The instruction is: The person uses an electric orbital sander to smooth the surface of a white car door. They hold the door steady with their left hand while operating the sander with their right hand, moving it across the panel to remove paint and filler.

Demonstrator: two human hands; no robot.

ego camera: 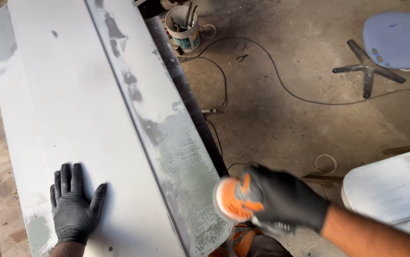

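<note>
A long grey primed car body panel point(86, 104) with a raised crease runs from the top toward me. My left hand point(74, 204), in a black glove, lies flat with fingers spread on the panel's near left part. My right hand point(281, 200), also in a black glove, grips an orange and grey round sander point(233, 197) at the panel's near right edge, where the surface looks mottled and sanded. The sander and hand are blurred by motion.
On the concrete floor stand a white bucket with tools point(184, 26), a black cable point(271, 71) snaking across, a tape roll point(326, 163) and a blue swivel stool point(395, 40). Another grey panel point(395, 185) lies at the right.
</note>
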